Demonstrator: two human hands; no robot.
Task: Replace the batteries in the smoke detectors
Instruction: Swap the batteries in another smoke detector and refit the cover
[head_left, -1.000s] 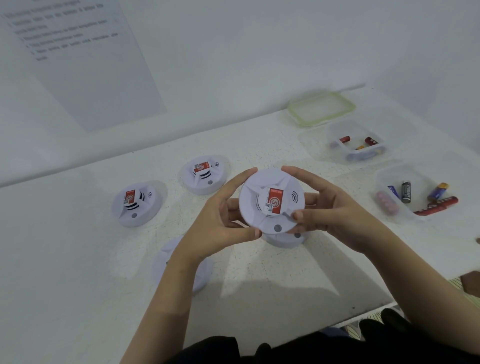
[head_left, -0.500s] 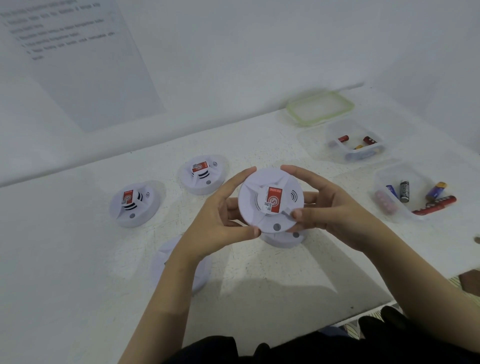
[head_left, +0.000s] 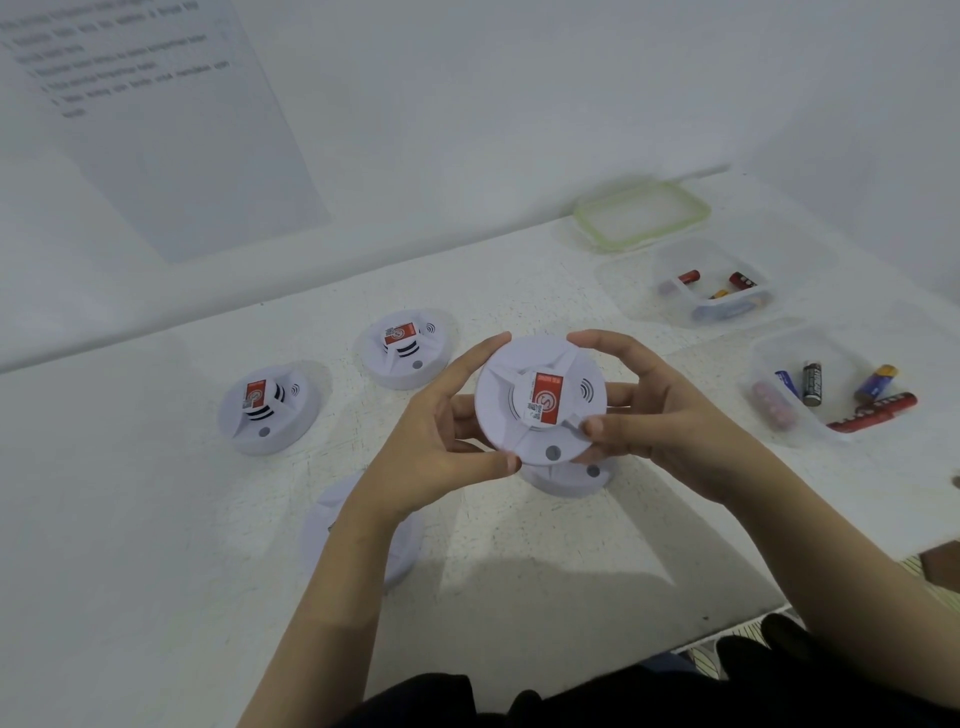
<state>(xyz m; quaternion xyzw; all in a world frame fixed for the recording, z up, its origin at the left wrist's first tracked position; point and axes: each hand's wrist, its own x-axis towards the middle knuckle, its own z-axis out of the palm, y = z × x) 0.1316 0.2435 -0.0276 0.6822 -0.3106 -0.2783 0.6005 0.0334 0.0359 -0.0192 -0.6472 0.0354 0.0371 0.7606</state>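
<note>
Both hands hold one white smoke detector up above the white speckled table, between the palms and clear of the surface. The left hand curls round its left edge. The forefinger lies along the upper rim, the thumb presses the lower rim, and the other fingers are tucked behind the body. The right hand grips the opposite edge the same way, with the forefinger arched over the top right of the rim and the thumb tip resting on the face beside the raised centre. The detector's face is tilted toward the camera and shows a red label on its central hub, a grey button near the bottom edge and a sound-wave mark to the right.

Directly below the held unit a second detector sits on the table, mostly hidden by it. A third one lies under the left forearm. Two more stand farther left, one near the left hand's fingertips and another beyond it, both with red labels facing up.

To the right, well apart from the hands, are two clear plastic tubs. The nearer tub holds a black battery, a blue battery and a long red one. The farther tub holds a few red batteries. A green-rimmed lid lies behind them by the wall, and a printed sheet hangs on the wall at upper left, its text too blurred to read.
</note>
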